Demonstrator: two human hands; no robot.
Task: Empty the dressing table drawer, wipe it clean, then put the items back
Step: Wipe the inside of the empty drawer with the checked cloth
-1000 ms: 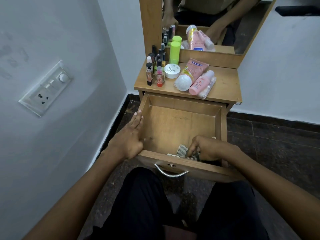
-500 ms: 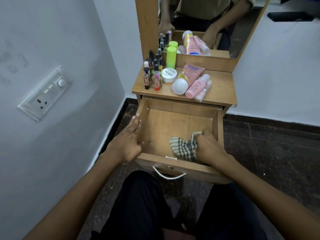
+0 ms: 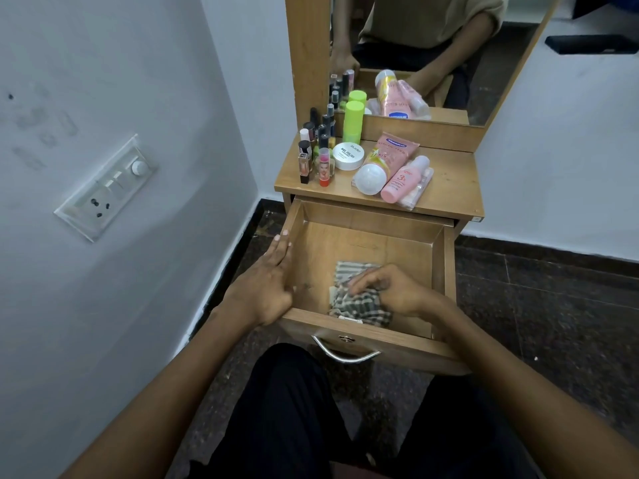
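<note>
The wooden drawer (image 3: 366, 217) of the dressing table stands pulled out, and only a grey checked cloth (image 3: 349, 271) lies in it, near the front middle. My right hand (image 3: 390, 288) lies on the cloth with bent fingers that hold it against the drawer floor. My left hand (image 3: 266, 285) rests along the drawer's left wall, fingers straight and pointing away from me. On the table top (image 3: 449, 181) are several lipsticks and small bottles (image 3: 311, 157), a white jar (image 3: 347, 155), a green bottle (image 3: 353, 121), a pink tube (image 3: 394, 150) and a pink bottle (image 3: 403, 181).
A mirror (image 3: 449, 46) rises behind the table top. The left wall carries a switch and socket plate (image 3: 103, 188). A metal handle (image 3: 345, 354) sticks out of the drawer front, just above my knees in black trousers (image 3: 276, 409). Dark stone floor lies to the right.
My right hand has slid the cloth from the drawer's front right corner to the front middle. My left hand has stayed on the left wall.
</note>
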